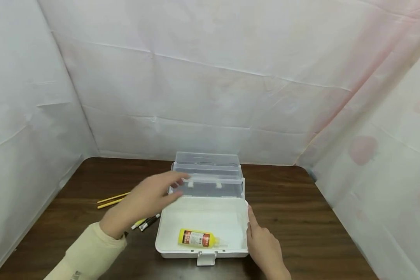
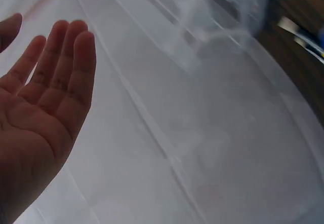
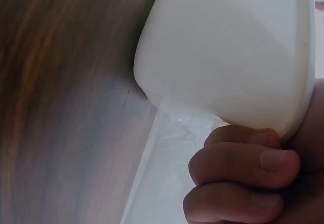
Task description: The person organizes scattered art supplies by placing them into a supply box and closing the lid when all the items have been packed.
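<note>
A white plastic box (image 1: 163,233) lies open on the dark wooden table (image 1: 294,217), with its clear tiered trays (image 1: 210,182) raised at the back. A yellow glue bottle (image 1: 197,238) lies on its side on the box floor. My left hand (image 1: 157,192) hovers flat and open over the left end of the clear trays; the left wrist view shows its empty palm (image 2: 45,97). My right hand (image 1: 258,233) holds the box's right front edge, index finger along the rim. In the right wrist view its curled fingers (image 3: 243,173) press against the box wall (image 3: 228,46).
Two yellow pencils (image 1: 112,200) and a few markers (image 1: 147,223) lie on the table left of the box, partly under my left arm. White sheeting (image 1: 210,97) walls in the table on three sides. Bare wood shows to the right of the box.
</note>
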